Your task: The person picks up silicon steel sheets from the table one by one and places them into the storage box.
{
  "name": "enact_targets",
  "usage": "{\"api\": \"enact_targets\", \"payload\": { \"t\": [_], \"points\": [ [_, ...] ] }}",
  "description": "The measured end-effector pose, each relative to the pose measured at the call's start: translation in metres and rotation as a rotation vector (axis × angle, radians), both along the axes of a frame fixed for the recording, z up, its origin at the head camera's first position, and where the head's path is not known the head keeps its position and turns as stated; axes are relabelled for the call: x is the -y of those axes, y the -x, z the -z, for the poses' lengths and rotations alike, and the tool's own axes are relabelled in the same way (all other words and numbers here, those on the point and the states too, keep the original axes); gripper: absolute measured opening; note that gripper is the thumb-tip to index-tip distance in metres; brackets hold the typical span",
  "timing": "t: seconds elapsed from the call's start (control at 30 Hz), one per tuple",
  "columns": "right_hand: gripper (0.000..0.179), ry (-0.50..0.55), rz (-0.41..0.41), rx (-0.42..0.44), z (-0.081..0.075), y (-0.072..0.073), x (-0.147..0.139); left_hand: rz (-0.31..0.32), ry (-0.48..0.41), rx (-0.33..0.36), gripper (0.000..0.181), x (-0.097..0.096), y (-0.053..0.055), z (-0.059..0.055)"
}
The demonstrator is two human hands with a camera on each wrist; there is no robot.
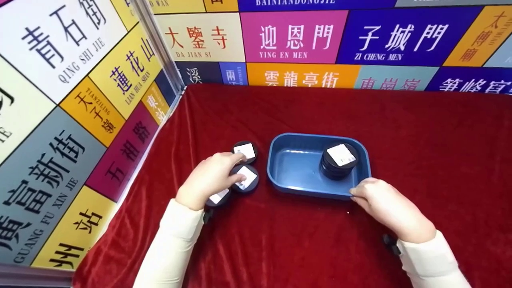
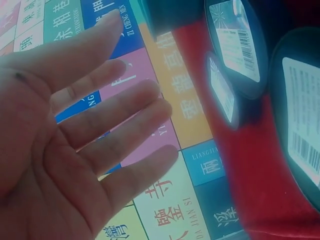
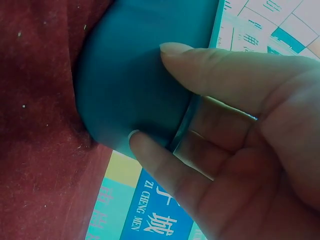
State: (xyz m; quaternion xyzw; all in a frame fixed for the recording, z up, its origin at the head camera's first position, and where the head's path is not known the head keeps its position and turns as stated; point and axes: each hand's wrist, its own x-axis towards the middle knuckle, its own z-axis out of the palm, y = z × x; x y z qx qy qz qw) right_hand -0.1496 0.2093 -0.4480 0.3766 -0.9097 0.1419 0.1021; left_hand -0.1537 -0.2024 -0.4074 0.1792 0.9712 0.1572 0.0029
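Note:
My left hand (image 1: 212,176) is held over three round black discs with white labels. The far disc (image 1: 249,151) and the middle disc (image 1: 249,182) lie close together, and the near disc (image 1: 218,197) is partly hidden under the hand. In the left wrist view, the left fingers (image 2: 125,125) extend loosely, with nothing held. To the right stands a blue rectangular box (image 1: 294,166). A stack of black discs (image 1: 338,164), the top one labelled, sits in its right part. My right hand (image 1: 382,204) pinches the box's near right corner, its thumb (image 3: 185,62) against the outer wall.
A red velvet cloth (image 1: 312,244) covers the table. Panels with coloured signs (image 1: 294,36) rise behind it, and another sign panel (image 1: 80,120) stands along the left edge.

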Motion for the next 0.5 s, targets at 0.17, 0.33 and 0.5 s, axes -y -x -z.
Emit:
{"api": "enact_targets", "payload": {
  "t": [0.17, 0.33, 0.5],
  "points": [
    [0.012, -0.004, 0.000, -0.001, 0.000, 0.000, -0.002, -0.009, 0.013, 0.022, 0.039, 0.001, 0.005, 0.002],
    [0.012, 0.003, -0.002, -0.003, -0.001, -0.001, -0.003, 0.014, 0.011, 0.021, 0.040, 0.001, 0.009, 0.003],
    [0.006, 0.003, 0.005, 0.041, -0.004, -0.001, 0.001, 0.028, 0.025, 0.017, 0.039, 0.001, 0.011, 0.006]
  ]
}}
